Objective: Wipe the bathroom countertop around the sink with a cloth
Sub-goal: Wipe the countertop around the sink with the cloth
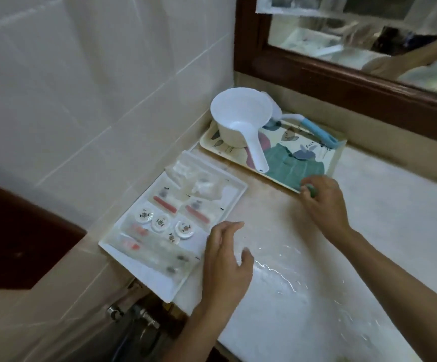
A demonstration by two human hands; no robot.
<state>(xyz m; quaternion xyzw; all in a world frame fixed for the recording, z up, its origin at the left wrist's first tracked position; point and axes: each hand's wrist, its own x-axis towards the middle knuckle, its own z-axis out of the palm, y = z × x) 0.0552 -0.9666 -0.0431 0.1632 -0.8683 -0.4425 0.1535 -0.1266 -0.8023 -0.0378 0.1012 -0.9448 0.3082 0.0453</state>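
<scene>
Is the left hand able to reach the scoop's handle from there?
Probably yes. The left hand holds nothing, and only bare counter lies between it and the handle of the scoop. The right hand, gripping a green cloth, is off to the side.

left hand (pixel 225 259): fingers relaxed, at the white tray (pixel 160 280) edge
right hand (pixel 321 205): grips green cloth (pixel 312 190) by the patterned tray (pixel 204 139)
countertop (pixel 368 205): wet near the left hand
</scene>
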